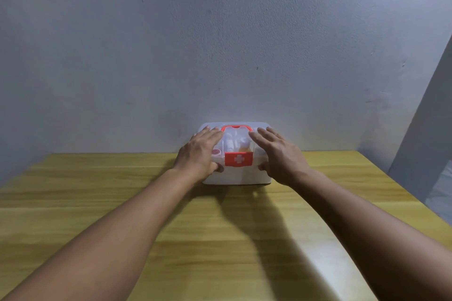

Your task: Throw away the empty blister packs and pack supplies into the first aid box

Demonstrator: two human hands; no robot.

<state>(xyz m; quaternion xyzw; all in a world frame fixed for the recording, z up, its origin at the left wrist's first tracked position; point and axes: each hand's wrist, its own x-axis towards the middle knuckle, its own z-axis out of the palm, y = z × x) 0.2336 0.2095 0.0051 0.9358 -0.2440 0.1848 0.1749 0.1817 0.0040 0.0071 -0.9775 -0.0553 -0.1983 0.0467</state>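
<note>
1. First aid box: white body, translucent whitish lid
2. Handle on lid: orange-red
3. Latch at front: red, white cross in centre
4. Contents seen through lid: white items, one amber-yellow, one red-and-white round item at left; blurred
5. Table: yellow-tan wood grain, lengthwise streaks
6. Wall: pale blue-grey, scattered dark marks

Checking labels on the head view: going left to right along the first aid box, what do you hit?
Left hand on the lid → red latch with white cross on the first aid box → right hand on the lid, all on the wooden table.
</note>
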